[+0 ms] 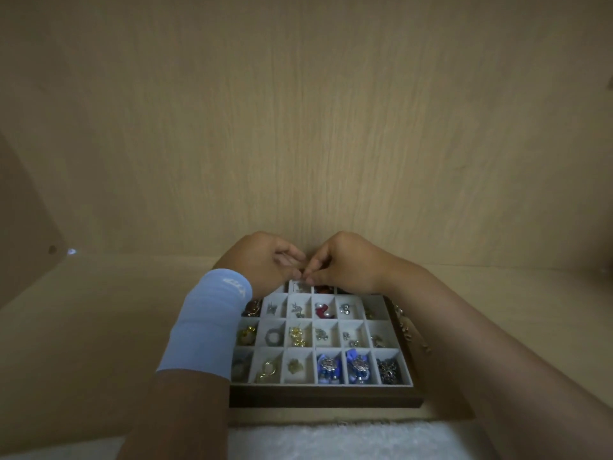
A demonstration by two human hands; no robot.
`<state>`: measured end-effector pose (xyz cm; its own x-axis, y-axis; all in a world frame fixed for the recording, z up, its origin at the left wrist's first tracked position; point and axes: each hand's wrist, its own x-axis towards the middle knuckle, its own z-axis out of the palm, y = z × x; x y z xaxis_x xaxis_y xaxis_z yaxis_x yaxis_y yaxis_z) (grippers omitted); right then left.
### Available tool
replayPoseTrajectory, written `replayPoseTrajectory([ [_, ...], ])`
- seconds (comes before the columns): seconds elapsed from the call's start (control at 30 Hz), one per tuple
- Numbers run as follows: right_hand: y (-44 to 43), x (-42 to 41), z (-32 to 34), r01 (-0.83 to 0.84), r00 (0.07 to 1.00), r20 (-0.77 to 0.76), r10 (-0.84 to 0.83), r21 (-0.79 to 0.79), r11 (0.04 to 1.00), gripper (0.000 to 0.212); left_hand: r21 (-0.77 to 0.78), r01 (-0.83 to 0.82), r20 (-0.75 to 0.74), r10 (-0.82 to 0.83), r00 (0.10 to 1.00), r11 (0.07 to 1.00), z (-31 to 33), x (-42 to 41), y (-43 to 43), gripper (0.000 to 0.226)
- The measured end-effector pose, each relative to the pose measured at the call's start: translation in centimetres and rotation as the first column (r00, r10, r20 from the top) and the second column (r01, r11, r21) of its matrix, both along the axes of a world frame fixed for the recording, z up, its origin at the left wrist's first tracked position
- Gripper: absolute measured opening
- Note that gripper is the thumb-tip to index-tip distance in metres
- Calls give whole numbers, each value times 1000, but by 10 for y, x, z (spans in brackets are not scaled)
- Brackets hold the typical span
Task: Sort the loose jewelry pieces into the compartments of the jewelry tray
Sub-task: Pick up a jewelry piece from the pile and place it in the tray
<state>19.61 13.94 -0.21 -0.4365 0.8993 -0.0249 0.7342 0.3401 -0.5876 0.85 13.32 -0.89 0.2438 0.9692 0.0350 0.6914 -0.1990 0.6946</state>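
A dark wooden jewelry tray with pale felt compartments lies on a wooden shelf in front of me. Its cells hold small pieces: gold beads, red and pearl pieces, two blue ornaments. My left hand and my right hand meet over the tray's far row, fingertips together, pinching a tiny piece that is too small to make out. A light blue band covers my left wrist. Loose jewelry pieces lie on the shelf beside the tray's right edge.
The shelf's wooden back wall rises right behind the tray. A side panel closes the left. A white fluffy cloth lies below the shelf's front edge.
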Motion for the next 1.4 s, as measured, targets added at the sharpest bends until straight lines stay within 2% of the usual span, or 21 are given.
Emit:
replayPoseTrajectory([
  [0.2, -9, 27, 9, 21, 998, -65, -20, 15, 1000, 6, 68, 4, -39, -2, 999, 998, 1, 9, -2, 17],
  [0.37, -24, 67, 24, 34, 999, 1, -34, 8, 999, 7, 154, 64, -48, -57, 997, 986, 6, 43, -10, 10],
  [0.5, -40, 101, 30, 87, 996, 2, -87, -9, 996, 9, 232, 231, -170, -194, 966, 945, 2, 82, -20, 9],
  [0.6, -53, 122, 29, 91, 992, 93, -86, -50, 995, 9, 280, 321, -238, -258, 936, 905, -4, 107, -30, 12],
  [0.7, -66, 133, 24, 78, 984, 165, -61, -101, 992, 9, 321, 375, -282, -290, 915, 870, -10, 126, -41, 16],
  [0.9, -78, 132, 11, 78, 984, 170, -46, -191, 979, 19, 392, 417, -356, -283, 891, 820, -20, 136, -46, 19],
  [1.0, -79, 130, 6, 56, 987, 158, -26, -187, 981, 12, 404, 428, -360, -290, 887, 808, -23, 136, -48, 19],
  [1.23, -78, 136, 4, 81, 996, -18, -82, -72, 994, 5, 380, 384, -273, -295, 916, 841, -22, 134, -53, 17],
  [1.4, -78, 132, 6, 147, 982, -124, -142, 32, 989, 9, 230, 247, 31, -261, 965, 941, -17, 131, -58, 21],
])
